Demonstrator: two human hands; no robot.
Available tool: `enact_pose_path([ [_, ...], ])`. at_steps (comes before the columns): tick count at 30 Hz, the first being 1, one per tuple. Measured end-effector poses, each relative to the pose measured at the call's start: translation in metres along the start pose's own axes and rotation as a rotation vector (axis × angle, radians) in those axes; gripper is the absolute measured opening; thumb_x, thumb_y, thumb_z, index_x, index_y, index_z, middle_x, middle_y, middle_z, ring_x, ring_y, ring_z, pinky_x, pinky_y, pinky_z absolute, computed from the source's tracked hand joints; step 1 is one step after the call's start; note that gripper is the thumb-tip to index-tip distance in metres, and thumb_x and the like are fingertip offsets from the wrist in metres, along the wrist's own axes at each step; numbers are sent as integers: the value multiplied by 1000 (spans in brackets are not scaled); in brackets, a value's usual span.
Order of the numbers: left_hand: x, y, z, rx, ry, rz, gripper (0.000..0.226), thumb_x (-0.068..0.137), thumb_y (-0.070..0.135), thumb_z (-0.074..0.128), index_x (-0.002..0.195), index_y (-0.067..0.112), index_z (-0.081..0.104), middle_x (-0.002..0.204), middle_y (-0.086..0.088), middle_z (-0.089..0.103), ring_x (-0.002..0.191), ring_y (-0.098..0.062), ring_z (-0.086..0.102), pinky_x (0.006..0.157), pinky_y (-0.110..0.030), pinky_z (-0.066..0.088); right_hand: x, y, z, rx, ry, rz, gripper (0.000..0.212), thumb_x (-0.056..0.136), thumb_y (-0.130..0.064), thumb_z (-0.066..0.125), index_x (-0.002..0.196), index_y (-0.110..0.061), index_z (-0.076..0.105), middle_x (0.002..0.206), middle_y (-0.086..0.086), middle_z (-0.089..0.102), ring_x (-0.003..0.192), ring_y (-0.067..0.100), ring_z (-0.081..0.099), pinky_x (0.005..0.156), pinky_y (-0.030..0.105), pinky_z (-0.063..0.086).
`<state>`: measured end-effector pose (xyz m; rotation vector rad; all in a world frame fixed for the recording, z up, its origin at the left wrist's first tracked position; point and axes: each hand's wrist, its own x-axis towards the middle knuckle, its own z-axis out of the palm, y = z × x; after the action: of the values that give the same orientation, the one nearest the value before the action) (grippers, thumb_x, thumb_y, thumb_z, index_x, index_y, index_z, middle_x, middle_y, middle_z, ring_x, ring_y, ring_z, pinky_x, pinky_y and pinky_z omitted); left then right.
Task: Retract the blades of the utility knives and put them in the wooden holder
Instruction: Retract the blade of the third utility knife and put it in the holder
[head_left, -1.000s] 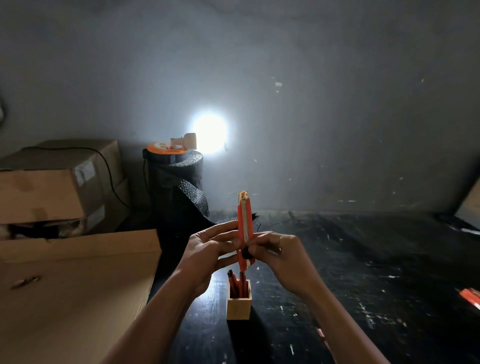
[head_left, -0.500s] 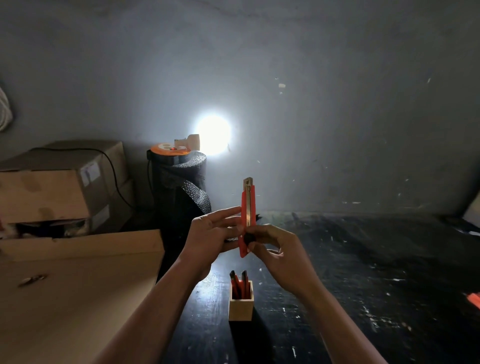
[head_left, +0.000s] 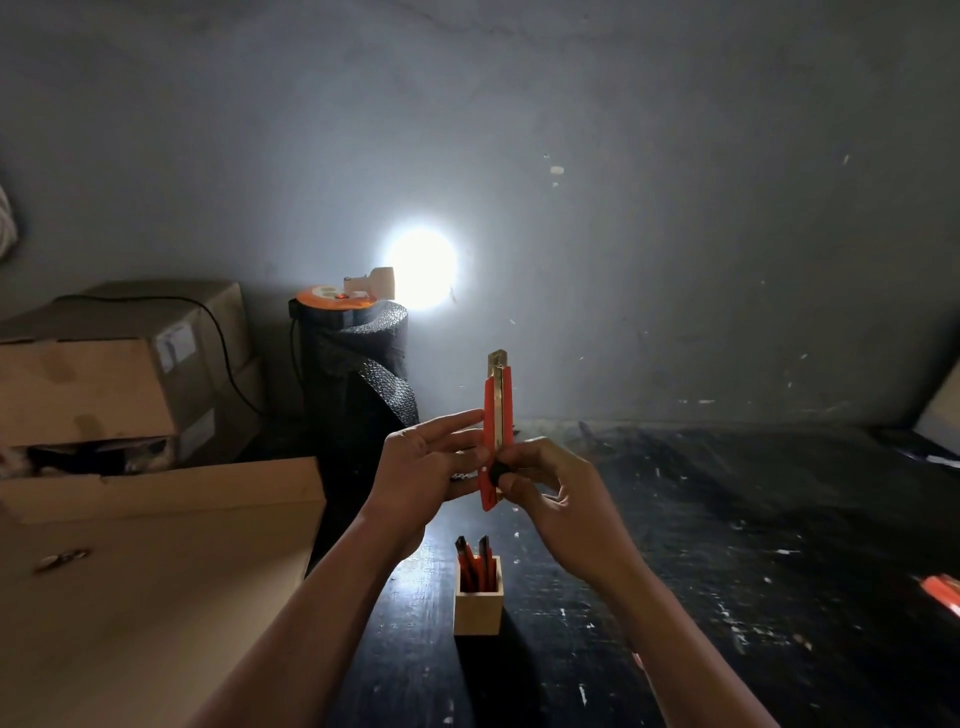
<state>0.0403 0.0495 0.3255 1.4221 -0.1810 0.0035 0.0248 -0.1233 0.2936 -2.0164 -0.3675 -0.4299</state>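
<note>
I hold a red utility knife (head_left: 497, 410) upright in front of me, its metal tip pointing up, above the table. My left hand (head_left: 423, 475) pinches its lower body from the left, fingers partly spread. My right hand (head_left: 548, 493) grips the lower end from the right, thumb at the black slider. Only a short metal tip shows above the red body. Below the hands stands the small square wooden holder (head_left: 478, 605) on the dark table, with two red and black knives (head_left: 475, 564) standing in it.
Another red knife (head_left: 943, 590) lies at the table's right edge. Cardboard boxes (head_left: 119, 374) and a flat cardboard sheet (head_left: 156, 571) fill the left. A black mesh roll (head_left: 363, 374) with an orange cable reel and a bright lamp (head_left: 421, 267) stands behind, against the grey wall.
Both hands have lifted the knife higher above the holder, and it now stands clear of the knives in the holder. The grip is the same.
</note>
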Motion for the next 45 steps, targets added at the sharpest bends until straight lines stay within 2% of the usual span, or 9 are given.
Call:
enact_pose_path([
  [10, -2, -1, -1, 10, 12, 16, 36, 93, -6, 66, 108, 24, 78, 108, -9, 82, 99, -28, 80, 92, -49, 62, 0, -6, 0, 6, -26, 23, 18, 98, -23, 67, 106, -40, 69, 101, -33, 70, 100, -8, 68, 88, 12, 47],
  [15, -4, -12, -8, 9, 11, 12, 34, 90, -8, 67, 109, 18, 78, 105, -10, 83, 97, -31, 80, 89, -47, 63, 4, -10, 1, 118, 60, 49, 25, 93, -39, 66, 115, -41, 55, 106, -28, 66, 93, -4, 70, 75, 11, 56],
  [21, -12, -32, -12, 22, -51, -40, 36, 87, -14, 67, 115, 7, 76, 100, -13, 83, 88, -27, 82, 67, -29, 64, 24, -4, -4, 132, 57, 92, 37, 93, -26, 74, 127, -30, 62, 109, -17, 67, 93, 1, 69, 66, 6, 54],
  [24, -10, -43, -13, -7, -33, -66, 36, 86, -15, 67, 112, 8, 77, 99, -13, 83, 83, -25, 82, 63, -27, 63, 32, 6, -1, 118, 12, 127, 38, 91, -26, 75, 127, -28, 64, 110, -10, 72, 96, 8, 72, 75, 19, 62],
  [26, -5, -51, -15, -4, -21, -91, 34, 86, -14, 68, 109, 9, 77, 98, -11, 84, 83, -23, 82, 63, -27, 63, 37, 15, 4, 125, -2, 166, 36, 91, -23, 76, 126, -26, 65, 112, -6, 74, 98, 11, 73, 81, 28, 64],
  [31, 17, -94, -26, 22, 72, -164, 22, 90, -1, 71, 105, 13, 79, 96, -8, 83, 90, -24, 79, 77, -36, 66, 43, 44, 18, 282, -34, 255, 26, 90, -5, 76, 112, -16, 70, 100, 7, 78, 88, 20, 78, 75, 32, 66],
  [36, 37, -177, -50, 170, 256, -309, 25, 90, -2, 70, 94, 22, 78, 102, -12, 80, 92, -25, 74, 70, -34, 61, 46, 95, 37, 346, -30, 342, 23, 89, 2, 74, 108, -9, 70, 90, 13, 74, 81, 22, 77, 70, 33, 65],
  [40, 42, -237, -59, 442, 279, -401, 36, 85, 2, 76, 119, 14, 74, 118, -11, 77, 104, -22, 74, 90, -42, 63, 51, 144, 58, 267, -55, 414, 19, 89, -6, 76, 104, -15, 69, 96, 18, 74, 91, 35, 76, 79, 47, 65],
  [45, 56, -276, -53, 606, 75, -560, 73, 76, 12, 86, 143, 16, 56, 136, -9, 67, 117, -23, 67, 97, -37, 59, 55, 201, 86, 117, -55, 455, 18, 89, -20, 77, 95, -33, 66, 92, 4, 75, 87, 24, 76, 77, 51, 64],
])
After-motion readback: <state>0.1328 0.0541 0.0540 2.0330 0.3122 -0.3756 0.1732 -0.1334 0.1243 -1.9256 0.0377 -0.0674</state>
